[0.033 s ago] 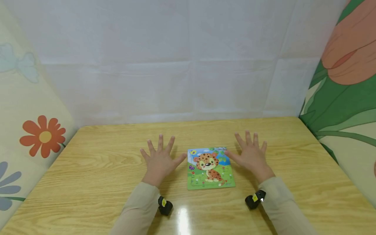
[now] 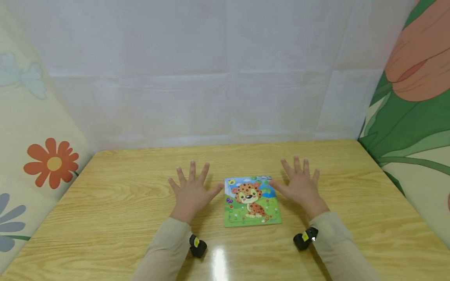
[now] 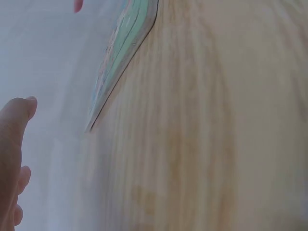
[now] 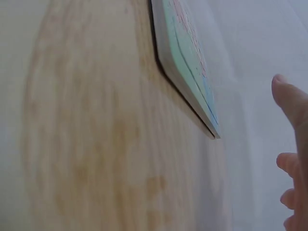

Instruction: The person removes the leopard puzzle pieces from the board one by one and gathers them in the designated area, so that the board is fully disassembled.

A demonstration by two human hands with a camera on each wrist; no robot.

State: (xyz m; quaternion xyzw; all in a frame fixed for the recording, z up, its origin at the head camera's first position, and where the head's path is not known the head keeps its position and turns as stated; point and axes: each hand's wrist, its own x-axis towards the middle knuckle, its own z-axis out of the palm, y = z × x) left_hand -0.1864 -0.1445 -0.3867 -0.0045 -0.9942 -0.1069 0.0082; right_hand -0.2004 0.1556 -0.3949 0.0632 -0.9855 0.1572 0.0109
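Head view shows our left hand and right hand with fingers spread, grasping nothing, the leopard board flat on the table between them, where, we judge, an inward sweep of the right thumb near its corner could skid it.

leopard board | square, green-blue | flat, picture up | on tabletop

Board: printed face smooth, pale edge matt; wd or card, can't tell. Table under board: wd-grain, smooth, glossy w/ glare in front of board. Sheet behind board: matt, creased, cloth-like. Sleeves either side of board: matt cloth.
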